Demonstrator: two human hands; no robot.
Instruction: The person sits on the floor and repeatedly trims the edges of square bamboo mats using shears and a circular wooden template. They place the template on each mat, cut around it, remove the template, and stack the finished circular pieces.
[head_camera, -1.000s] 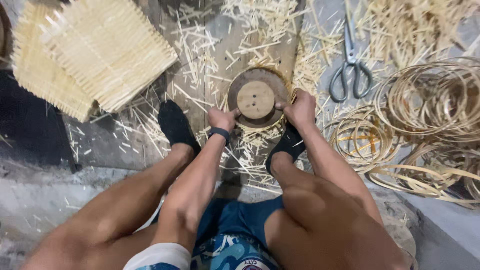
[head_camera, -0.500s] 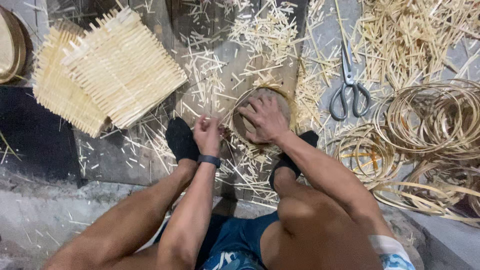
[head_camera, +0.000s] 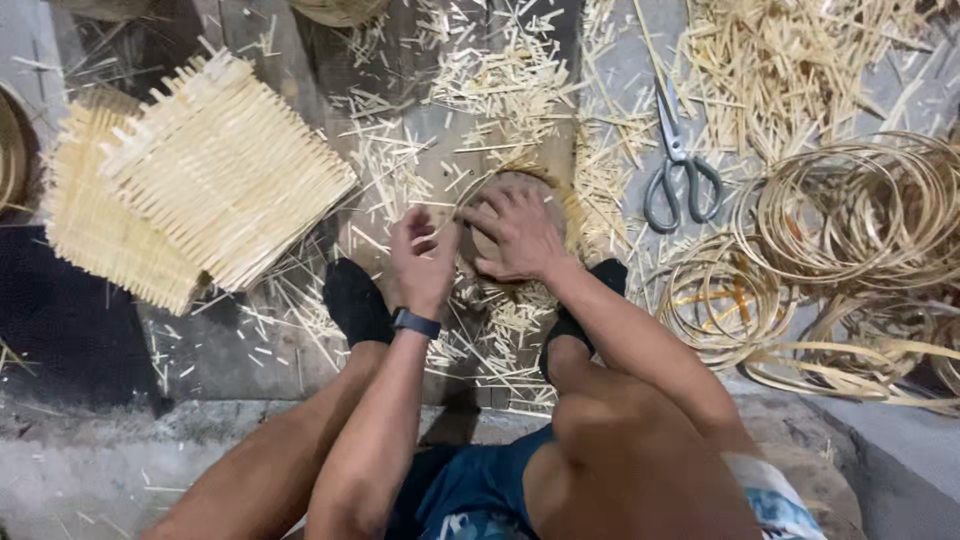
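The round wooden form (head_camera: 515, 195) lay on the floor (head_camera: 250, 350) between the feet, mostly covered. The right hand (head_camera: 515, 238) pressed flat on it, fingers spread; the left hand (head_camera: 422, 262) gripped its near edge. It looked stiff, light, best held by the rim.

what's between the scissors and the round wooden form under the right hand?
In the head view, loose bamboo slivers litter the floor between the scissors and the round form under the right hand; nothing else lies there.

No packages, labels, signs or screens here
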